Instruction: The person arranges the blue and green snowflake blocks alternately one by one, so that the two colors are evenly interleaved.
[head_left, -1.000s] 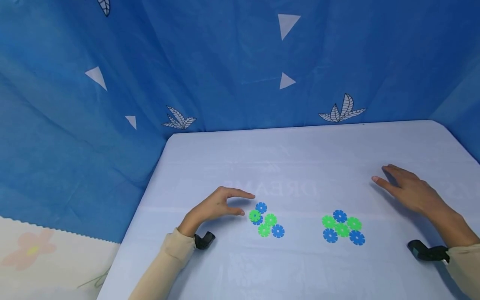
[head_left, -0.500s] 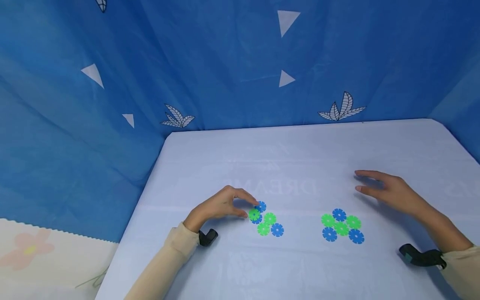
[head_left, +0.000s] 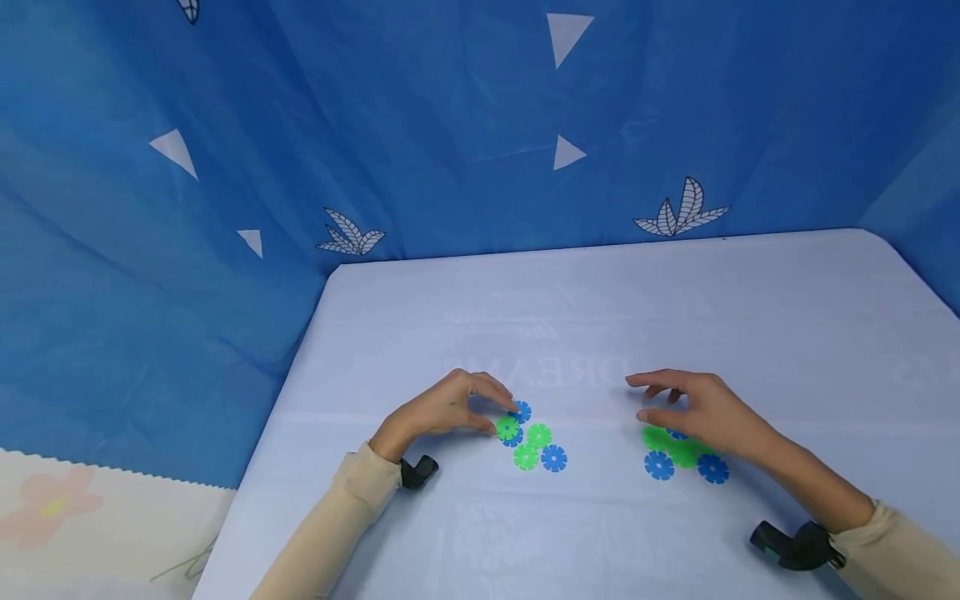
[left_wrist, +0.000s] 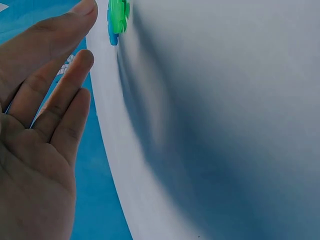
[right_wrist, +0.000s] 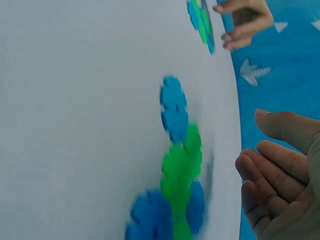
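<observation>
On the white table, a left group of notched plastic snowflake discs lies loosely together, with a green disc (head_left: 507, 428) overlapping a blue disc (head_left: 513, 438). My left hand (head_left: 442, 408) is at this group's left side, fingers bent loosely; its fingertips reach the upper blue disc (head_left: 522, 412), though contact is unclear. The left wrist view shows the thumb (left_wrist: 82, 10) beside the green and blue discs (left_wrist: 119, 17), nothing gripped. My right hand (head_left: 705, 412) hovers over the right group, fingers apart and holding nothing, covering part of its green discs (head_left: 684, 454). Two blue discs (head_left: 659, 466) lie in front.
A blue curtain (head_left: 450, 125) with white triangles and leaves hangs behind the table (head_left: 600, 533). At the lower left is a pale cloth (head_left: 135, 517) with a flower print. Black wrist cameras (head_left: 798, 546) sit on both wrists.
My right hand has swept left from the table's right side to above the right group. My left hand has moved slightly right, to the left group's edge. The discs stay put.
</observation>
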